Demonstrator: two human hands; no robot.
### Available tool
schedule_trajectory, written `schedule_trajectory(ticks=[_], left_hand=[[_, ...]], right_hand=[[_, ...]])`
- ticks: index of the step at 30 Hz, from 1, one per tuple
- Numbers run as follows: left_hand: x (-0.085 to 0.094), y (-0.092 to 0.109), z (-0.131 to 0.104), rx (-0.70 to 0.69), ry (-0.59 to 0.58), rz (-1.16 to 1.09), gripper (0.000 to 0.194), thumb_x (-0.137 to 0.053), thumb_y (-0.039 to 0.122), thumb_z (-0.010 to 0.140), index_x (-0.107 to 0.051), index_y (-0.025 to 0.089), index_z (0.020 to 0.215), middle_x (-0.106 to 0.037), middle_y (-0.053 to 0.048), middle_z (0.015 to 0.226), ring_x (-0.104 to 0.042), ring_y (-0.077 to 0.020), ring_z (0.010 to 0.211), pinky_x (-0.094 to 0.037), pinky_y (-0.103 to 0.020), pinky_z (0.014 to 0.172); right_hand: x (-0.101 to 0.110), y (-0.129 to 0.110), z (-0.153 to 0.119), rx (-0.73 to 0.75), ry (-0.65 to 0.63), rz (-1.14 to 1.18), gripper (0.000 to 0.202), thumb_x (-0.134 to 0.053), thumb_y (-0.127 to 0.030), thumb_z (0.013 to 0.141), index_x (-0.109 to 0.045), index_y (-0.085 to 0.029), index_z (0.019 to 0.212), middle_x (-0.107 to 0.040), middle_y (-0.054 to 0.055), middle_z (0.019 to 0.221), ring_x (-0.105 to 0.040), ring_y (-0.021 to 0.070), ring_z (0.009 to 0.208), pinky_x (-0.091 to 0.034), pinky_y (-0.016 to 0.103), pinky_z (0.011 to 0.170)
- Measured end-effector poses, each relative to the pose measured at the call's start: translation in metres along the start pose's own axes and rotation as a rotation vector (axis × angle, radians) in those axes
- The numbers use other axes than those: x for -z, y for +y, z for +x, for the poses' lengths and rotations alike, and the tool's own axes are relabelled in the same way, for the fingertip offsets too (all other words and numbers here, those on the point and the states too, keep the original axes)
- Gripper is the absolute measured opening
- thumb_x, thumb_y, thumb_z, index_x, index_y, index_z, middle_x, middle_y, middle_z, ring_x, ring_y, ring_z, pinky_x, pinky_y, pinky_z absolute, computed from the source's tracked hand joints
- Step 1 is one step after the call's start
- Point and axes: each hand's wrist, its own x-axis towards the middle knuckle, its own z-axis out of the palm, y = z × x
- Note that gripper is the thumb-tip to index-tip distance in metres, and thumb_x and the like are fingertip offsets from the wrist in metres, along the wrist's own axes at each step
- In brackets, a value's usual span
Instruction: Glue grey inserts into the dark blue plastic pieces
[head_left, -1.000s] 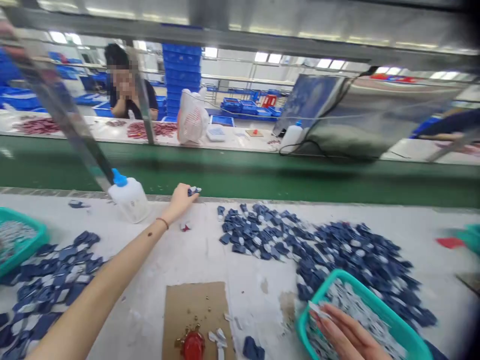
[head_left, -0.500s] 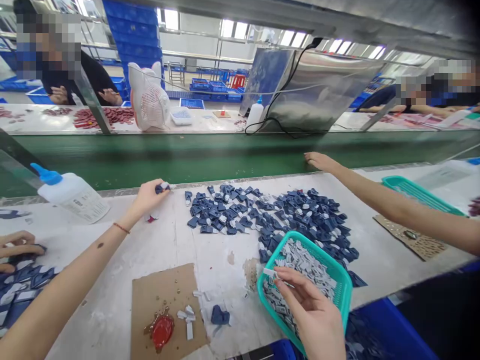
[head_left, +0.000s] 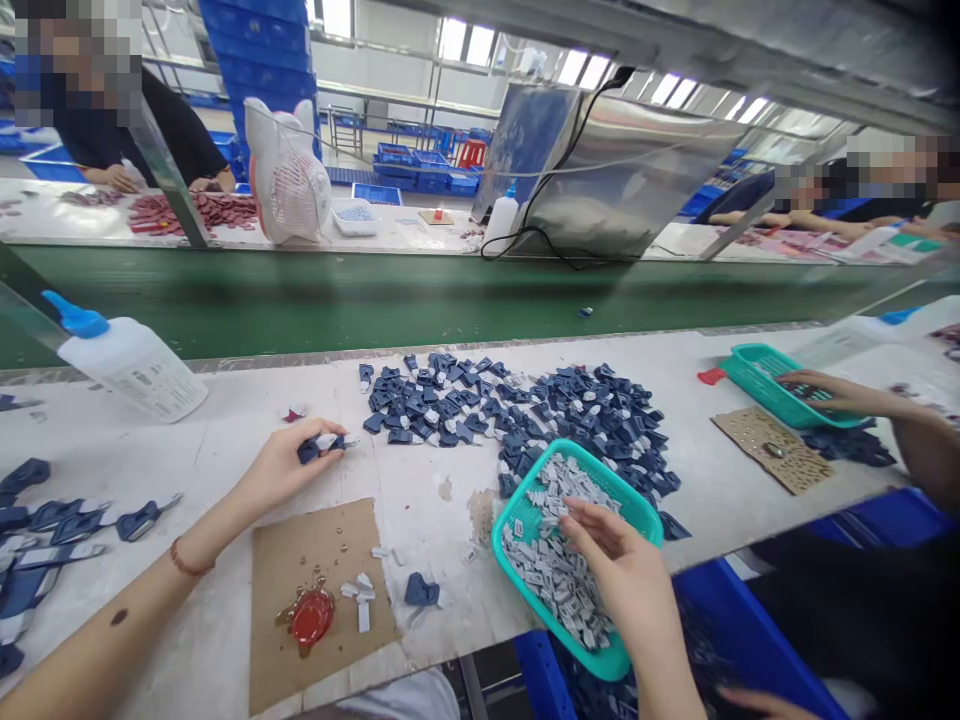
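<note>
My left hand [head_left: 296, 465], over the white table, pinches a small navy blue piece [head_left: 311, 447] with a pale tip. My right hand [head_left: 626, 580] is over a teal basket [head_left: 504, 565] filled with small light-grey plastic pieces [head_left: 559, 585]. Its thumb and forefinger are close together among them; whether a grey piece is between the tips is hard to make out. Behind the basket spreads a heap of navy pieces [head_left: 585, 405], several with pale tips. A brown cardboard sheet [head_left: 277, 660] bears a red glossy puddle [head_left: 312, 617] and several grey pieces [head_left: 364, 600].
A white squeeze bottle [head_left: 135, 370] stands at left, near more navy pieces [head_left: 56, 560]. One navy piece [head_left: 435, 590] lies beside the cardboard. A green conveyor belt [head_left: 337, 310] runs behind. At right, a co-worker's hand [head_left: 832, 390] reaches into another teal basket [head_left: 761, 385].
My left hand has drawn back toward me with the navy piece. My right hand's fingertips have shifted over the grey pieces. The co-worker's arm has withdrawn from the belt, where a small piece now lies.
</note>
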Motion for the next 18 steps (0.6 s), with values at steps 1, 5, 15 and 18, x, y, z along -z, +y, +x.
schedule_trajectory(ticks=[1,5,15,18], left_hand=[[0.0,0.001,-0.008,0.021,0.006,-0.006,0.025,-0.058,0.041,0.085,-0.067,0.022,0.099,-0.073,-0.008,0.105,-0.067,-0.0266,0.095,-0.049,-0.032,0.08],[0.004,0.003,-0.04,0.165,0.067,-0.034,0.026,-0.06,0.045,0.083,-0.067,0.023,0.096,-0.073,-0.007,0.102,-0.066,-0.0274,0.093,-0.049,-0.034,0.08],[0.001,-0.009,-0.108,0.544,0.36,-0.282,0.036,-0.07,0.053,0.071,-0.05,0.023,0.066,-0.07,-0.008,0.103,-0.059,-0.0323,0.11,-0.046,-0.043,0.095],[0.001,-0.017,-0.128,0.623,0.41,-0.376,0.039,-0.073,0.053,0.069,-0.048,0.023,0.065,-0.07,-0.008,0.107,-0.056,-0.0317,0.116,-0.042,-0.044,0.103]], right_hand=[[0.001,-0.002,0.001,-0.004,-0.014,0.016,0.044,-0.066,-0.053,0.071,-0.073,-0.018,0.099,-0.075,0.011,0.095,-0.072,0.0296,0.084,-0.06,0.038,0.071],[-0.004,-0.015,-0.008,0.012,-0.013,0.111,0.042,-0.069,-0.052,0.072,-0.072,-0.019,0.097,-0.076,0.011,0.094,-0.072,0.0297,0.083,-0.06,0.039,0.071],[-0.059,-0.051,-0.035,0.458,-0.232,-0.032,0.018,-0.06,-0.037,0.087,-0.072,-0.026,0.094,-0.072,0.006,0.099,-0.065,0.0252,0.098,-0.053,0.038,0.086],[-0.039,-0.03,-0.021,0.465,-0.143,-0.192,0.025,-0.047,-0.035,0.094,-0.068,-0.023,0.099,-0.071,0.008,0.106,-0.065,0.0258,0.099,-0.053,0.041,0.087]])
